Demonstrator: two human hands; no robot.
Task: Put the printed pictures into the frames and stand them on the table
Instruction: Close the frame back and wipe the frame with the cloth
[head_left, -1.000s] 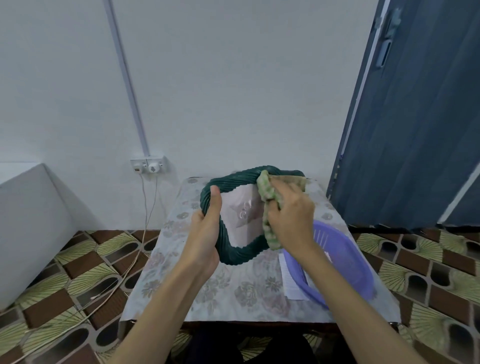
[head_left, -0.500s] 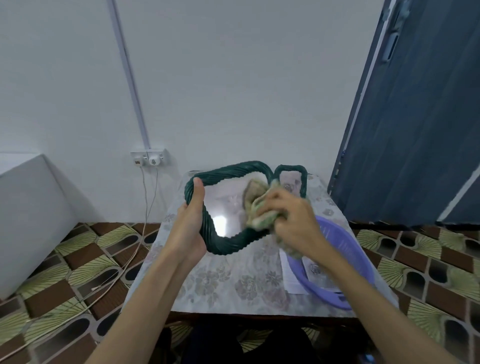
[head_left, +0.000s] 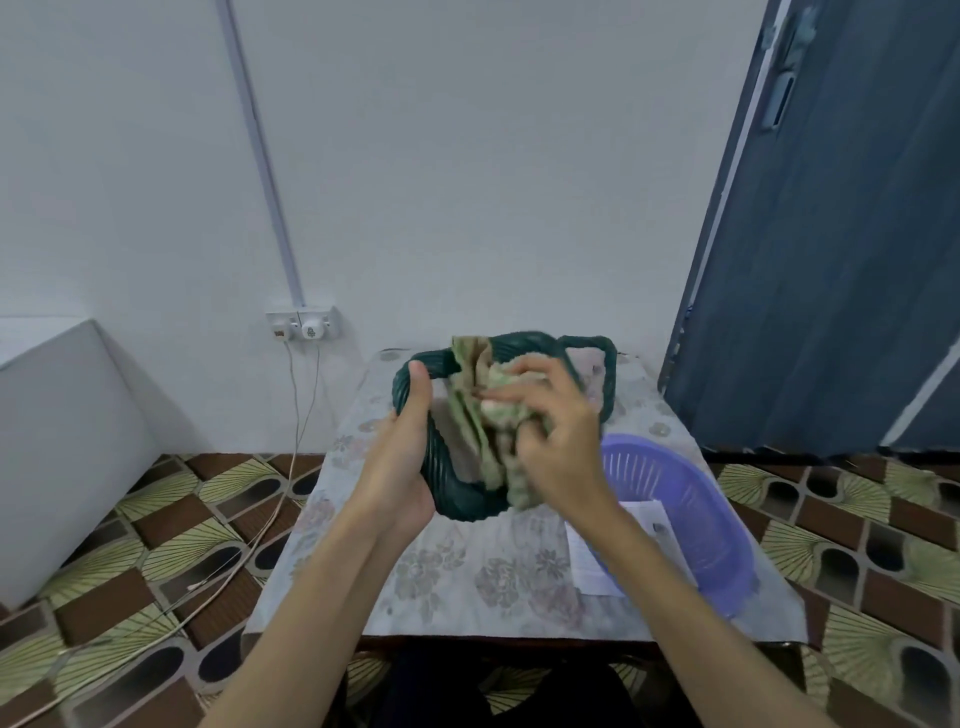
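Right now my left hand (head_left: 402, 462) grips the left edge of the dark green frame (head_left: 452, 483), held tilted above the table (head_left: 467, 582). My right hand (head_left: 550, 441) bunches a green cloth (head_left: 478, 415) against its face, blurred, so I think it presses. Printed paper (head_left: 587, 556) lies under the purple basket (head_left: 696, 519), beside my right wrist.

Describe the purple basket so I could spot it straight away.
Start at the small table with the floral cloth that stands against the white wall. On its right side, near the blue door, lies a round lilac plastic basket with slotted walls, resting partly on a white printed sheet. It is the only purple thing there.
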